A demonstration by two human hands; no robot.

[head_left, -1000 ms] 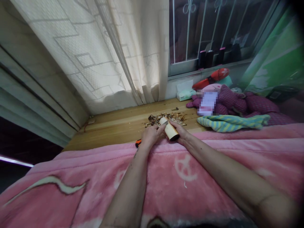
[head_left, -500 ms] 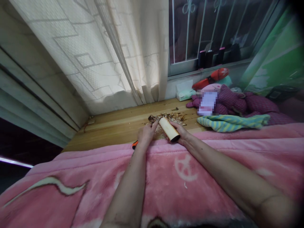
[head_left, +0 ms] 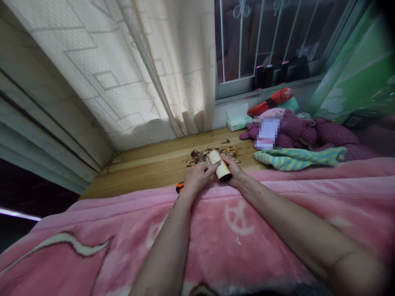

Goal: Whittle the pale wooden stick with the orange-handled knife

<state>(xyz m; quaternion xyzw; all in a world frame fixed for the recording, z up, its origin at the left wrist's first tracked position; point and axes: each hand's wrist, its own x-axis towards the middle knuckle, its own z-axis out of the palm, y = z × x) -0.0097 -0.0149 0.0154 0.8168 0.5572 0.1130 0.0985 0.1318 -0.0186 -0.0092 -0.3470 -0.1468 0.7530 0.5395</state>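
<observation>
The pale wooden cylinder (head_left: 218,165) sits closed in the grip of the right hand (head_left: 235,172), its long axis tilting away and to the left, with the dark end toward the person and the far end over a heap of wood shavings (head_left: 199,158). The left hand (head_left: 197,179) is just beside it, above an orange handle (head_left: 180,187); whether it holds anything, I cannot tell.

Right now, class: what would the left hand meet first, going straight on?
Probably the pale round wooden cylinder in the right hand, just ahead of the left hand; depth is unclear.
</observation>
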